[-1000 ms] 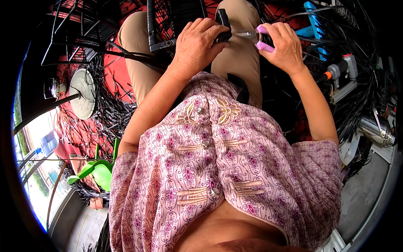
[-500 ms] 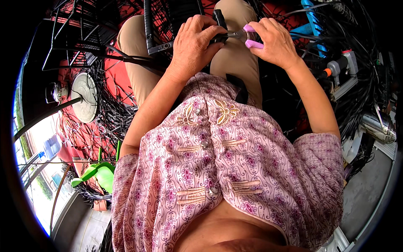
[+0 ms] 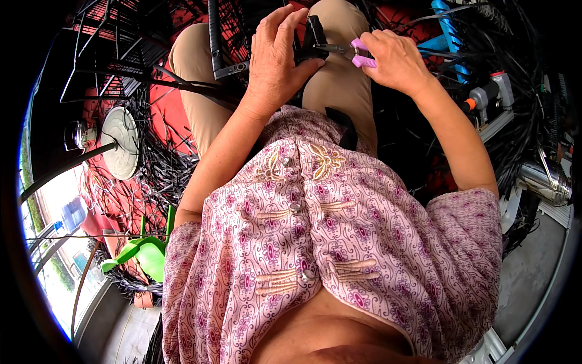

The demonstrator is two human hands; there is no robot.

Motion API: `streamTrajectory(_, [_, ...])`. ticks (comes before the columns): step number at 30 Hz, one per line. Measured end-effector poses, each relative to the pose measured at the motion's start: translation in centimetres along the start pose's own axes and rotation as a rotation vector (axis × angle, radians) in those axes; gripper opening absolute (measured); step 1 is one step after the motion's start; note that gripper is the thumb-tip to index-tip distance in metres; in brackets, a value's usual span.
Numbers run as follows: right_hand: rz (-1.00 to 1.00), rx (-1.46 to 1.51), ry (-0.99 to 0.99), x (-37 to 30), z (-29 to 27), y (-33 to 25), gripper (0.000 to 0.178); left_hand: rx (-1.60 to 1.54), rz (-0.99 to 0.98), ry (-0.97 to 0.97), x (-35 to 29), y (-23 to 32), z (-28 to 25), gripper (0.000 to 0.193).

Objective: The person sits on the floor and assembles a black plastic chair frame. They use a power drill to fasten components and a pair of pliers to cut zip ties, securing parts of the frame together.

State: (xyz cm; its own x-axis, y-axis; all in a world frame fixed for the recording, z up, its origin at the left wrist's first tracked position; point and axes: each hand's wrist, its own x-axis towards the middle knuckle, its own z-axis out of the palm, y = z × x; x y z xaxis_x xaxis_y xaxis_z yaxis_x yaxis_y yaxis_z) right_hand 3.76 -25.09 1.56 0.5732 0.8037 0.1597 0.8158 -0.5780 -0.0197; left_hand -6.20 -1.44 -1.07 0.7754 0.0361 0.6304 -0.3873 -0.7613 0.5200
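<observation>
My right hand (image 3: 397, 62) is closed round the pink handles of small snips (image 3: 359, 60). Their slim metal jaws point left and reach the black strip-wrapped frame (image 3: 314, 36) lying over my lap. Left of the tips, my left hand (image 3: 276, 67) is raised with its fingers stretched up and apart. Its thumb rests against the black frame, near the tool's tips. A flat dark bar with holes (image 3: 231, 70) belongs to the frame's left side. What lies behind my left palm is hidden.
A black woven-strip frame (image 3: 115, 54) stands at far left. Below it are a round pale disc (image 3: 121, 142), tangled black strips (image 3: 163, 176) and a green plastic thing (image 3: 148, 255). At right are a grey power tool (image 3: 491, 94), a blue frame (image 3: 451, 39) and a metal flask (image 3: 545, 182).
My left fingers have straightened and lifted off the black frame, and the hand has shifted slightly up. The snips' jaws have drawn a little way out from beside the left hand.
</observation>
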Motion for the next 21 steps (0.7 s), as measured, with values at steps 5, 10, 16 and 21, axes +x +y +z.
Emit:
streamTrajectory(5, [0.193,0.192,-0.001,-0.5,0.7,-0.3,0.037,0.087,-0.170,-0.107,0.0,-0.3,0.7,0.079])
streamTrajectory(10, [0.414,0.413,0.214,-1.9,0.4,0.1,0.053,0.232,-0.187,-0.212,0.0,-0.3,1.6,0.075])
streamTrajectory(16, [0.599,0.594,0.394,-5.9,0.5,-0.9,0.062,0.198,-0.262,-0.296,1.3,0.5,2.7,0.068])
streamTrajectory(21, [0.715,0.687,0.703,-9.1,-1.8,-1.4,0.067,0.233,-0.364,-0.356,2.5,1.7,2.2,0.057])
